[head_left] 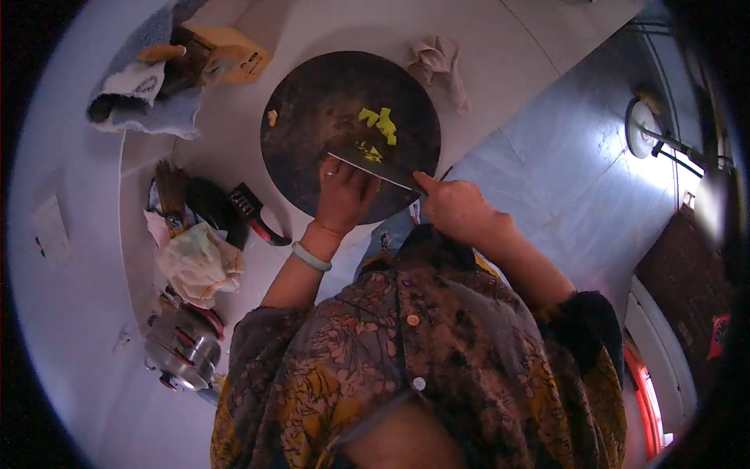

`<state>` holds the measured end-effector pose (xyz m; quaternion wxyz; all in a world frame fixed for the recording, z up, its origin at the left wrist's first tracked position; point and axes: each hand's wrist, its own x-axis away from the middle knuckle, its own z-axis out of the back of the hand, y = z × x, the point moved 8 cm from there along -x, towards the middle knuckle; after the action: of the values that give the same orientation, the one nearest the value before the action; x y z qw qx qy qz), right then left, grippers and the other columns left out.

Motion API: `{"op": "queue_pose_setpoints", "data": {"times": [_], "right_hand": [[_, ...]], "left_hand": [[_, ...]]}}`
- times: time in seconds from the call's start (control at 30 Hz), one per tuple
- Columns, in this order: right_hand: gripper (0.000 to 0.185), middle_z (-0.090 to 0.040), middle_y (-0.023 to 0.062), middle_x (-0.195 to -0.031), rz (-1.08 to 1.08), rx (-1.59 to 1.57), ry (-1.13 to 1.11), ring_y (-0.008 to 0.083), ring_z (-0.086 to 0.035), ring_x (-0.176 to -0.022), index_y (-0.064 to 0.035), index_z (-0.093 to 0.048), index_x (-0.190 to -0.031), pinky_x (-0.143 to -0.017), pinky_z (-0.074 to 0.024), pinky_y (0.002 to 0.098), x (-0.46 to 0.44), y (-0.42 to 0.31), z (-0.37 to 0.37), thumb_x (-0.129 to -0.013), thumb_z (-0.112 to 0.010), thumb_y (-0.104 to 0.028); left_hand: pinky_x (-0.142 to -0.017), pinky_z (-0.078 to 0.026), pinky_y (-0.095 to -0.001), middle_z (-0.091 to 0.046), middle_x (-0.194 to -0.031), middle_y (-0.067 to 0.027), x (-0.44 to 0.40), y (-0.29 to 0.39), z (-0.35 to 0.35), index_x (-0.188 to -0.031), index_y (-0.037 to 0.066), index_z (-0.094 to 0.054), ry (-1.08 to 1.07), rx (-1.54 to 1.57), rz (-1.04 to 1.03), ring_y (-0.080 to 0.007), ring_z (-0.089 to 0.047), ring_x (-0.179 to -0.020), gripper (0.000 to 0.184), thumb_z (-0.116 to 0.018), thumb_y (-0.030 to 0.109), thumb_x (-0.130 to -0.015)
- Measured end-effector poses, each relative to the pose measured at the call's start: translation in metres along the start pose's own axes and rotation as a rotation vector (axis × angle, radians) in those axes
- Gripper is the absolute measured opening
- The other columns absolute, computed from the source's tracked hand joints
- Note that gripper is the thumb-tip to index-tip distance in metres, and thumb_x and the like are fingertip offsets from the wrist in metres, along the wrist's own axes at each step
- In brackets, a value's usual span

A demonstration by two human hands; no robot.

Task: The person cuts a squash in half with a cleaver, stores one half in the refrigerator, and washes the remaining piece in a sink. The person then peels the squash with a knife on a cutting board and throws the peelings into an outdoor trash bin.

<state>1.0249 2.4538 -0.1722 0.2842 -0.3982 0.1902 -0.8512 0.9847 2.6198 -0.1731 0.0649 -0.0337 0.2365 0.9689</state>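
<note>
Well, knife [383, 170]: from my end I see it slanting across the near half of the round board [297, 156], its handle out towards the near right rim.
Right hand [461, 209]: fingers wrapped closed around the handle. I'd want this grip firm and the wrist easy, so each stroke lands straight down.
Left hand [344, 191]: bent over the board on the body side of the blade, fingers close together, tips right by the steel. I cannot tell whether they pinch a piece or merely press on one — what lies beneath them is mostly hidden.
Green pieces [388, 129]: on the board just beyond the blade, with thin green bits [369, 151] close beside the steel and a dab of green by the left fingertips.
Fingertips: I'd curl them under and let the knuckles guide the flat — this near, a straight finger is the likeliest thing to be nicked.
Cut: small, even steps back with the guiding fingers should give even slices.
Pale scrap [272, 118]: near the board's left rim, well apart from the blade, so I'd leave it alone.
</note>
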Motion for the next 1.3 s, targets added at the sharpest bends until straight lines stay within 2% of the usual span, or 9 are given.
{"op": "queue_pose_setpoints", "data": {"times": [0.33, 0.43, 0.67, 0.77, 0.87, 0.97, 1.07, 1.17, 1.3], "right_hand": [[0.051, -0.066, 0.0252, -0.076, -0.056, 0.006, -0.069, 0.0425, -0.066, -0.072, 0.0014, -0.046, -0.135, -0.068, -0.0520, 0.0527, -0.008, -0.010, -0.001, -0.086, -0.051, -0.011], [0.049, -0.067, 0.0276, -0.087, -0.067, -0.006, -0.140, 0.0431, -0.068, -0.081, 0.0034, -0.046, -0.134, -0.072, -0.0546, 0.0536, -0.018, -0.012, -0.001, -0.088, -0.046, -0.011], [0.045, -0.068, 0.0254, -0.088, -0.024, 0.018, -0.063, 0.0421, -0.068, -0.082, 0.0019, -0.049, -0.130, -0.071, -0.0546, 0.0541, -0.041, -0.006, -0.013, -0.087, -0.050, -0.011], [0.043, -0.068, 0.0254, -0.091, 0.050, 0.036, -0.064, 0.0419, -0.067, -0.083, 0.0007, -0.053, -0.128, -0.074, -0.0538, 0.0527, -0.043, -0.001, -0.017, -0.088, -0.051, -0.013], [0.043, -0.066, 0.0273, -0.092, 0.161, 0.029, -0.025, 0.0429, -0.065, -0.084, 0.0008, -0.054, -0.129, -0.077, -0.0522, 0.0489, -0.048, 0.005, -0.021, -0.090, -0.049, -0.016], [0.042, -0.065, 0.0288, -0.090, 0.028, -0.274, -0.002, 0.0447, -0.064, -0.084, 0.0000, -0.055, -0.128, -0.077, -0.0513, 0.0493, -0.044, 0.010, 0.002, -0.090, -0.050, -0.017], [0.042, -0.064, 0.0298, -0.086, -0.032, -0.313, 0.011, 0.0463, -0.063, -0.083, -0.0007, -0.054, -0.129, -0.076, -0.0508, 0.0501, -0.032, 0.007, 0.011, -0.090, -0.050, -0.018], [0.043, -0.065, 0.0290, -0.084, -0.038, -0.246, 0.024, 0.0460, -0.064, -0.081, -0.0015, -0.052, -0.130, -0.076, -0.0514, 0.0518, -0.024, 0.005, 0.013, -0.090, -0.049, -0.018], [0.045, -0.065, 0.0278, -0.080, -0.024, -0.195, 0.007, 0.0445, -0.065, -0.076, -0.0025, -0.050, -0.133, -0.073, -0.0518, 0.0535, -0.011, 0.001, 0.010, -0.090, -0.050, -0.018]], "left_hand": [[-0.097, -0.038, -0.0486, -0.059, -0.115, -0.0121, -0.005, 0.003, 0.002, -0.114, 0.011, -0.064, 0.035, -0.008, -0.011, -0.0367, -0.049, -0.115, 0.036, -0.071, 0.020, -0.080], [-0.097, -0.037, -0.0479, -0.059, -0.114, -0.0112, -0.003, 0.001, 0.000, -0.111, 0.012, -0.065, 0.049, -0.018, -0.013, -0.0361, -0.049, -0.114, 0.035, -0.072, 0.020, -0.078], [-0.098, -0.036, -0.0492, -0.059, -0.113, -0.0121, -0.002, 0.000, -0.002, -0.104, 0.010, -0.066, 0.012, -0.020, 0.010, -0.0354, -0.050, -0.113, 0.031, -0.074, 0.022, -0.076], [-0.101, -0.034, -0.0504, -0.054, -0.121, -0.0142, 0.004, -0.002, -0.004, -0.110, 0.009, -0.062, 0.030, -0.041, 0.015, -0.0349, -0.047, -0.117, 0.047, -0.078, 0.028, -0.071], [-0.104, -0.032, -0.0514, -0.047, -0.128, -0.0177, -0.002, 0.006, 0.016, -0.123, 0.006, -0.053, 0.128, -0.118, 0.172, -0.0355, -0.044, -0.121, 0.070, -0.082, 0.032, -0.064], [-0.106, -0.031, -0.0528, -0.042, -0.132, -0.0204, 0.005, -0.001, 0.006, -0.131, 0.004, -0.043, 0.095, -0.035, 0.323, -0.0370, -0.041, -0.124, 0.086, -0.084, 0.033, -0.062], [-0.106, -0.031, -0.0537, -0.043, -0.131, -0.0215, 0.007, -0.008, -0.002, -0.131, 0.001, -0.045, 0.151, 0.052, 0.232, -0.0387, -0.041, -0.125, 0.084, -0.083, 0.033, -0.063], [-0.107, -0.031, -0.0537, -0.043, -0.131, -0.0216, 0.001, -0.008, -0.001, -0.129, 0.002, -0.047, 0.007, 0.088, 0.086, -0.0396, -0.041, -0.124, 0.078, -0.081, 0.033, -0.067], [-0.106, -0.032, -0.0531, -0.047, -0.128, -0.0207, -0.005, 0.002, 0.012, -0.125, 0.001, -0.052, -0.104, -0.068, -0.049, -0.0396, -0.043, -0.123, 0.065, -0.075, 0.033, -0.074]]}}
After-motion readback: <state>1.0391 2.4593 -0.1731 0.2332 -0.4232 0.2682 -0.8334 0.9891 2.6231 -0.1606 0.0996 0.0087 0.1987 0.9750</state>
